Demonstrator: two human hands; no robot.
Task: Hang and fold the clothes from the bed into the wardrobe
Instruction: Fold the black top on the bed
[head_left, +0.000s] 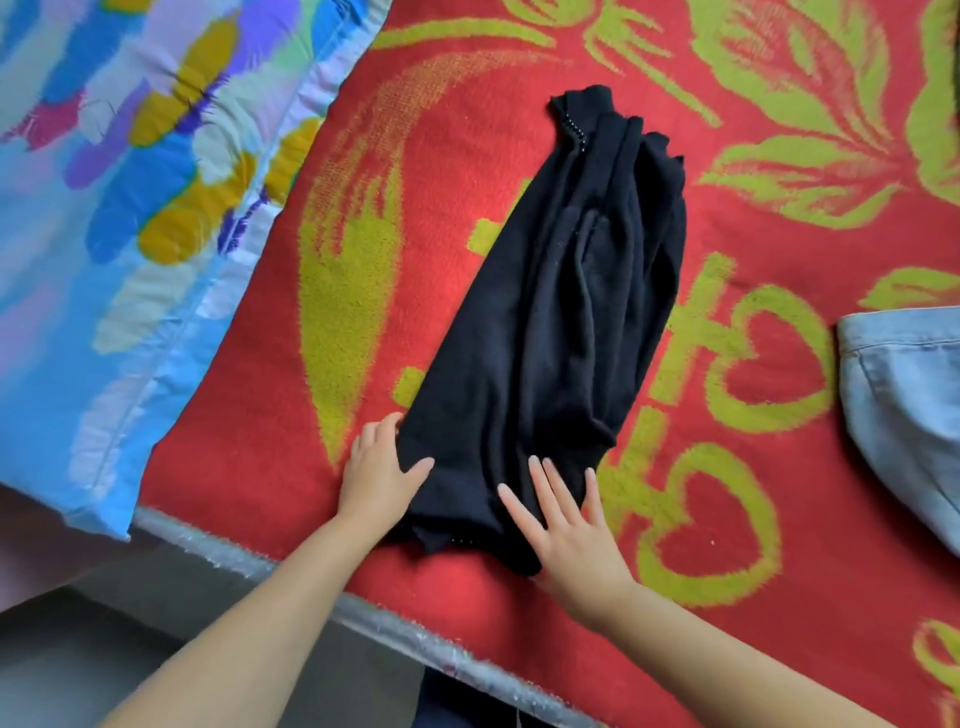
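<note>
Now | left hand (382, 467) gripping black garment (561, 322) edge, right hand (566, 525) pressing flat, fingers spread | folding underway; jeans (904, 410) waiting; wardrobe unseen

Bright even light, soft shadows, slight blur, wide-angle edge distortion

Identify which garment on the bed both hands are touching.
The black garment, lying on the red blanket; the pale denim garment lies untouched at the right edge.
</note>
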